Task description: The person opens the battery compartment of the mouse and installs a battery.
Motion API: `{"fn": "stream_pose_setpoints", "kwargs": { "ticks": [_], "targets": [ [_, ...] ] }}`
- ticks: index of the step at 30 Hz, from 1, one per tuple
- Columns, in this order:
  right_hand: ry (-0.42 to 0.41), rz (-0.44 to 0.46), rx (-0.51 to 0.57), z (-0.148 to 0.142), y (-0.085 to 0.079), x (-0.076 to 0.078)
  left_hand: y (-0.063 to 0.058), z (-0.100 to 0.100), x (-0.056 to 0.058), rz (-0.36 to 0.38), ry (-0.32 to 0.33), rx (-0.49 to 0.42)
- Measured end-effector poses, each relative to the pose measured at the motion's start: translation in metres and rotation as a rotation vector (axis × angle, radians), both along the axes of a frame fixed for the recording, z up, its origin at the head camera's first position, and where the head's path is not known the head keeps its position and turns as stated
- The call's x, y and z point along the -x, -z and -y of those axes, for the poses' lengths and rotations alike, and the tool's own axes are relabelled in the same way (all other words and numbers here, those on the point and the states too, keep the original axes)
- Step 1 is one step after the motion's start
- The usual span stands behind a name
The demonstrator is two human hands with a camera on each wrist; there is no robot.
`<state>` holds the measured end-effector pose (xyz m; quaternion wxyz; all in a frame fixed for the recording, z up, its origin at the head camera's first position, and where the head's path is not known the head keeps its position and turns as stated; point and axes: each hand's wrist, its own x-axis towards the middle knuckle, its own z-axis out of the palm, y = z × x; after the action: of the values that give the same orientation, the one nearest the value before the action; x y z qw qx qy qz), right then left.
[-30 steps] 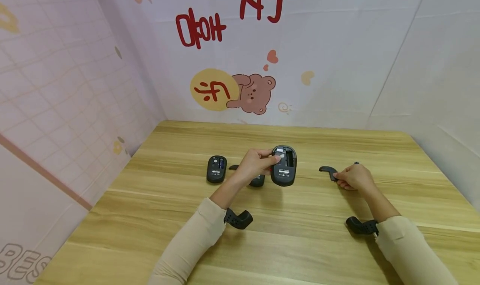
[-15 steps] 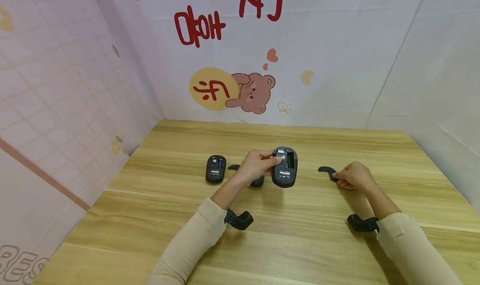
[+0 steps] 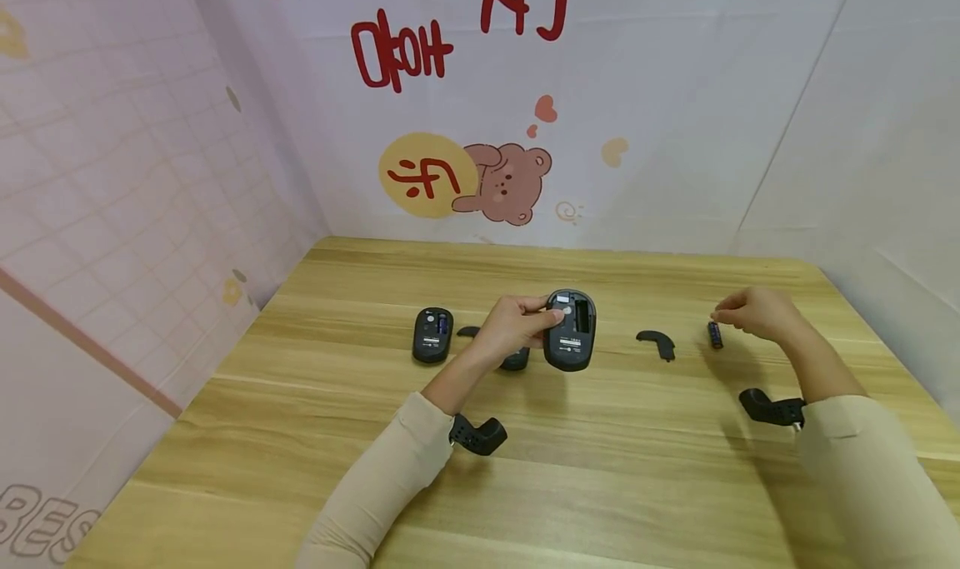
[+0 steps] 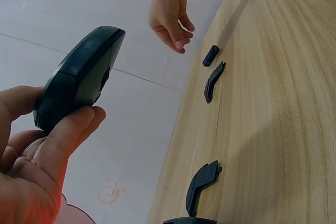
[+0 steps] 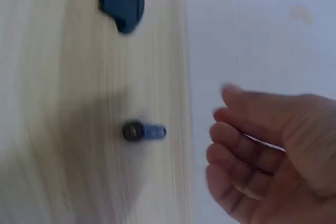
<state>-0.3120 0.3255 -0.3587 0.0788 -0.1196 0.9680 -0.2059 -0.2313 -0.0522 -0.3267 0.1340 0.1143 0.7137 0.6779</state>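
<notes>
Above the table my left hand (image 3: 517, 327) holds a black computer mouse (image 3: 571, 331), its underside facing me and its battery slot bare. In the left wrist view the thumb and fingers grip the mouse (image 4: 79, 80) by its sides. My right hand (image 3: 761, 312) hovers over the table with loosely bent fingers and nothing in them. Just below its fingertips lies a small dark blue battery (image 3: 715, 335), apart from the hand in the right wrist view. Left of the battery a black curved battery cover (image 3: 657, 343) rests on the wood.
Another upturned mouse (image 3: 432, 336) with a battery in its slot lies on the left of the table (image 3: 600, 486). A further mouse (image 3: 514, 360) is partly hidden behind my left hand, beside a second cover (image 3: 468, 331). A printed wall covering rises behind the table.
My right hand has let go of the battery cover, leaving it on the table, and has moved up and right over the battery. The left hand and its mouse have hardly moved.
</notes>
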Motion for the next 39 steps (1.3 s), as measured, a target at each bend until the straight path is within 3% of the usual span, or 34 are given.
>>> {"fn": "stream_pose_setpoints", "kwargs": {
  "ticks": [4,7,12,19,27,39],
  "targets": [
    [-0.133,0.094,-0.003,-0.015,0.004,0.009,-0.004,0.001,-0.004,-0.004,-0.003,0.000],
    [-0.175,0.163,-0.006,-0.018,0.010,0.013,-0.005,0.001,-0.004,-0.005,-0.001,0.007],
    [-0.209,0.142,-0.084,-0.013,0.017,0.014,-0.006,0.002,-0.005,-0.003,-0.015,0.028],
    [-0.202,0.112,-0.079,-0.010,0.025,0.014,-0.006,0.001,-0.005,-0.009,-0.019,0.027],
    [-0.163,0.076,-0.058,-0.012,0.032,0.015,0.018,0.000,0.012,0.006,-0.006,0.007],
    [-0.115,0.027,0.142,0.013,0.022,0.009,0.018,0.001,0.011,-0.008,-0.029,0.003]
  ]
}}
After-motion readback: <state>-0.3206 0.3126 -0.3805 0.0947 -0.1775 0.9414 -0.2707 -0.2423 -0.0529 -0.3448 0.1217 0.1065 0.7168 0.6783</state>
